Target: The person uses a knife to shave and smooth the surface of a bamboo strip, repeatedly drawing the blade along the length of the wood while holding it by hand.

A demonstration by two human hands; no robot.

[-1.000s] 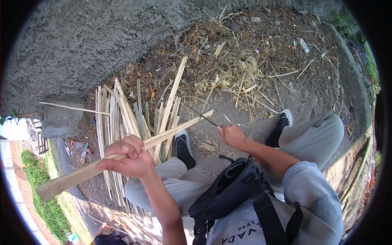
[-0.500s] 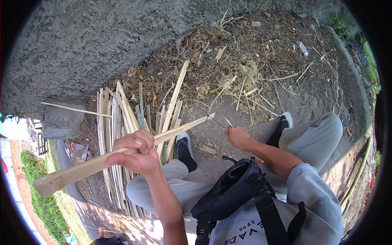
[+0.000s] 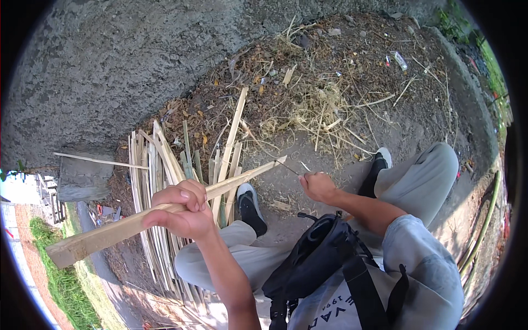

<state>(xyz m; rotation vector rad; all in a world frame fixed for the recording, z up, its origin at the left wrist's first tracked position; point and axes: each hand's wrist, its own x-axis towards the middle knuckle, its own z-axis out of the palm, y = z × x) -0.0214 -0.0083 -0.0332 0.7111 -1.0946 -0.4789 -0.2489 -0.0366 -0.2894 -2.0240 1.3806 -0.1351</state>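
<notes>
My left hand is wrapped round a long pale wooden stick, probably bamboo. Its thick squared end lies at the lower left, and its tapered tip reaches past my left foot. My right hand is closed on what looks like a knife with a thin dark blade; the handle is hidden in the fist. The blade crosses close to the stick's tip, but contact is hard to tell. A thin curved strip shows just beyond the tip.
Split wooden strips lie in a pile at the left, with longer pieces beside my left foot. Pale shavings cover the dirt ahead. A rough grey wall rises beyond. A black bag hangs at my front.
The curved shaving by the stick's tip has swung from the right side to the left. Both hands keep their grip and have barely moved; the view has shifted slightly.
</notes>
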